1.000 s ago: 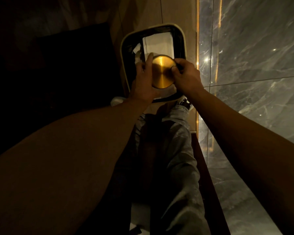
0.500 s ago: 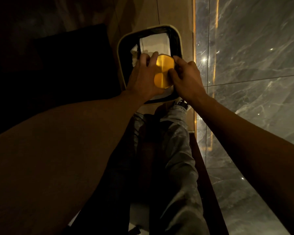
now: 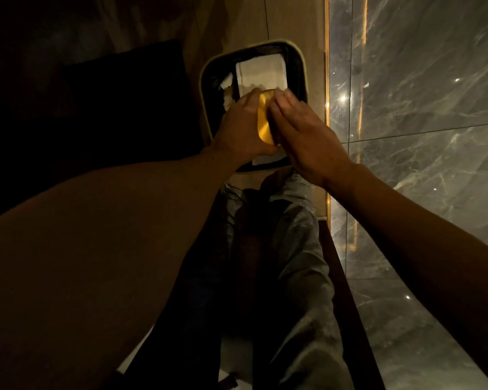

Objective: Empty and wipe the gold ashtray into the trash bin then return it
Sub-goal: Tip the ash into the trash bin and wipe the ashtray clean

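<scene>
Tipping over the dark rounded-square trash bin (image 3: pixel 206 114), the round gold metal ashtray (image 3: pixel 264 122) sits clasped in the left hand (image 3: pixel 244 128). The right hand (image 3: pixel 302 130) lies flat, fingers together, against it. Emptying looks underway; returning remains.

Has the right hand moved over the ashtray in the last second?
Yes. The right hand has slid left across the gold ashtray, away from the trash bin's right rim; only a narrow gold strip now shows beside the left hand.
</scene>
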The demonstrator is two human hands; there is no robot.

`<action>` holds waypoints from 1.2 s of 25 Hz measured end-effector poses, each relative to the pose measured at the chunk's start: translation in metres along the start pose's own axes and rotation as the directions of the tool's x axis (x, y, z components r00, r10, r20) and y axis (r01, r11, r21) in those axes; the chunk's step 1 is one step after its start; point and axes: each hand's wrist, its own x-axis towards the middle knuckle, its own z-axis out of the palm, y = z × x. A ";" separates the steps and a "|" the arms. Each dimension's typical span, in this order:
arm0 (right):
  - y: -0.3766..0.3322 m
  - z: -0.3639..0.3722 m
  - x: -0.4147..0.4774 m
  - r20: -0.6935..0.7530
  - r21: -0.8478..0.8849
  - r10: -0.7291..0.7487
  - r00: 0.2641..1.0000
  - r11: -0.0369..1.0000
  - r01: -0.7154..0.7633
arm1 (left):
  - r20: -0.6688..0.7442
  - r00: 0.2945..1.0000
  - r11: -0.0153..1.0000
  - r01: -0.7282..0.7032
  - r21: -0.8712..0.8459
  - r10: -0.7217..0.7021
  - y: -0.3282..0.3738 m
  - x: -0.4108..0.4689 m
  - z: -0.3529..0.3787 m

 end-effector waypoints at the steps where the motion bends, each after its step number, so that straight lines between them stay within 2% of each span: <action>1: -0.002 -0.002 0.000 -0.043 0.009 0.015 0.999 1.000 -0.015 | -0.003 1.000 1.000 -0.004 -0.008 0.004 0.000 0.000 0.000; 2: -0.002 -0.003 0.002 -0.043 0.008 0.023 0.999 1.000 -0.023 | -0.007 1.000 1.000 -0.021 -0.012 0.021 0.000 -0.001 0.000; 5: -0.002 -0.002 0.004 0.110 -0.081 -0.041 0.993 0.995 0.051 | 0.001 0.999 0.999 -0.041 -0.015 0.041 0.000 -0.005 -0.001; 8: -0.003 -0.006 0.007 -0.022 -0.081 -0.049 0.999 0.996 0.047 | -0.034 0.999 0.999 -0.022 -0.048 0.021 0.002 -0.008 -0.003; 9: -0.003 -0.005 0.008 -0.005 -0.067 -0.039 0.999 0.997 0.039 | -0.047 0.998 0.997 -0.046 -0.059 0.043 0.002 -0.007 -0.002; 12: -0.001 -0.002 0.009 0.186 -0.090 -0.050 0.981 0.994 0.068 | -0.028 0.999 0.998 -0.046 -0.041 0.045 0.002 -0.007 -0.001; 13: -0.001 -0.003 0.011 0.155 -0.080 -0.057 0.986 0.994 0.070 | -0.027 0.999 0.999 -0.022 -0.042 0.021 0.001 -0.008 -0.001; 16: -0.007 -0.011 0.017 -0.085 -0.046 -0.026 0.996 0.999 0.022 | -0.033 0.999 0.998 -0.017 -0.054 0.015 0.002 -0.009 0.002; 17: -0.006 -0.011 0.016 -0.061 -0.025 -0.001 0.998 1.000 0.000 | -0.030 0.999 0.999 -0.018 -0.041 0.017 0.002 -0.008 0.002; 20: 0.002 -0.009 0.007 0.232 -0.037 -0.013 0.973 0.999 0.022 | 0.056 0.998 0.997 -0.012 0.070 0.008 -0.004 -0.007 0.001; 21: 0.002 -0.011 0.007 0.211 -0.021 -0.033 0.977 0.999 0.039 | 0.063 0.998 0.997 0.000 0.075 -0.005 -0.007 -0.007 0.000; 23: -0.003 -0.014 0.010 0.024 -0.016 -0.052 0.998 0.999 0.052 | 0.029 0.999 0.999 0.024 0.034 -0.025 -0.009 -0.006 -0.002; 24: -0.003 -0.014 0.011 -0.009 -0.029 -0.042 0.999 0.999 0.041 | 0.018 1.000 1.000 0.015 0.014 -0.015 -0.008 -0.006 -0.002; 27: 0.001 -0.009 0.007 0.201 -0.061 -0.023 0.979 0.997 0.036 | 0.024 0.999 0.999 -0.036 0.009 0.035 -0.004 -0.007 -0.001; 28: 0.001 -0.010 0.005 0.175 -0.045 -0.012 0.984 0.999 0.020 | 0.027 0.999 0.999 -0.032 0.016 0.032 -0.003 -0.007 -0.001; 30: -0.005 -0.011 0.002 -0.016 -0.021 0.004 1.000 1.000 -0.005 | 0.017 0.999 0.999 -0.050 -0.014 0.051 -0.001 -0.008 0.000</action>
